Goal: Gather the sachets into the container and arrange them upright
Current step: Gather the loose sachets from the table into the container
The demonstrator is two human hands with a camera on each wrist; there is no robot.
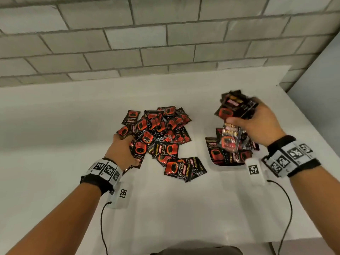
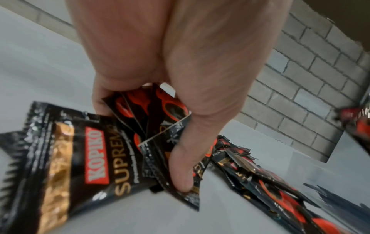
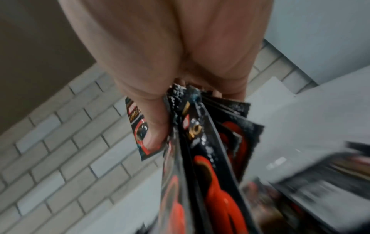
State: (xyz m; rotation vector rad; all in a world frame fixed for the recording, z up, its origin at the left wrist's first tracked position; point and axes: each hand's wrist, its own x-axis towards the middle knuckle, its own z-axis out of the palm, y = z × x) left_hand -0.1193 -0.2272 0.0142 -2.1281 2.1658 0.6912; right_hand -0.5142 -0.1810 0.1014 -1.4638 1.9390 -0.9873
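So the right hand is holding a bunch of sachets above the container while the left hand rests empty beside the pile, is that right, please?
Not quite: the left hand is not empty. The left wrist view shows its fingers gripping several sachets. The rest holds.

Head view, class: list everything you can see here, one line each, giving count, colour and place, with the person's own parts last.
Loose sachets: a heap too many to count, black and red, middle of the table.
Sachets in the container: several, black and red, leaning at mixed angles, not yet neatly upright.
Container: one, white, right of the heap on the table.
Table: one, white, against the wall.
Wall: one, grey brick, behind the table.
Wrist bands: two, black with white marker tags, each with a black cable.
Left hand: grips a few sachets at the heap's near left edge.
Right hand: holds a bunch of sachets above the container.
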